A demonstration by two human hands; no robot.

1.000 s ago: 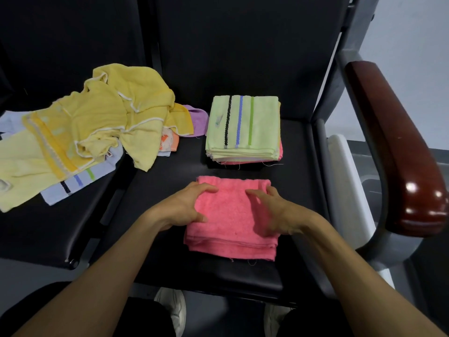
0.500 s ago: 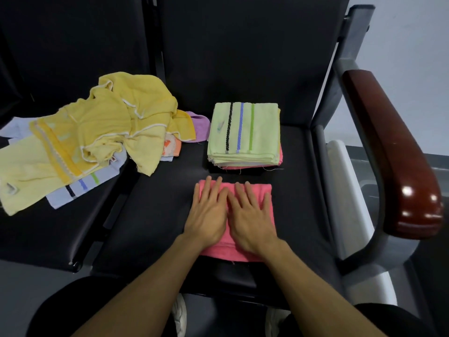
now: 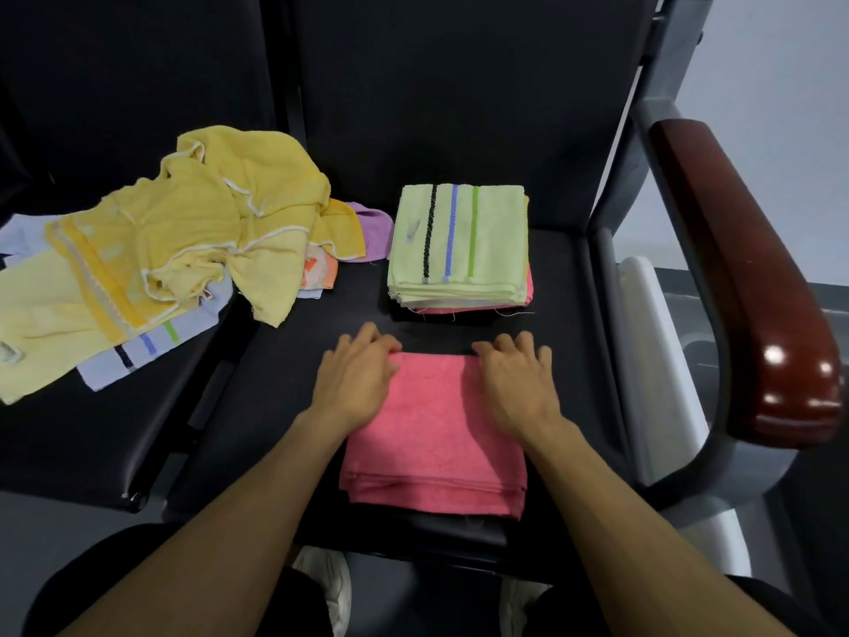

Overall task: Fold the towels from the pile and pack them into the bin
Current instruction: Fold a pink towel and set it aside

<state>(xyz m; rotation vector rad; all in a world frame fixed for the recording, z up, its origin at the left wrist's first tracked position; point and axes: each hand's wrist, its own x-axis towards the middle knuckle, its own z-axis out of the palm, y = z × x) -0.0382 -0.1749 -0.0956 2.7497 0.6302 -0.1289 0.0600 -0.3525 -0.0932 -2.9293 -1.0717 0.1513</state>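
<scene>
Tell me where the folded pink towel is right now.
In the head view the pink towel lies flat at the front of the black chair seat, just in front of the folded stack, with the left hand and right hand on its far corners.

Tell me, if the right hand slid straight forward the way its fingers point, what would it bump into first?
Probably the folded stack topped by the green striped towel, after a strip of bare black seat. The right hand points toward its right part, though depth is hard to judge.
</scene>
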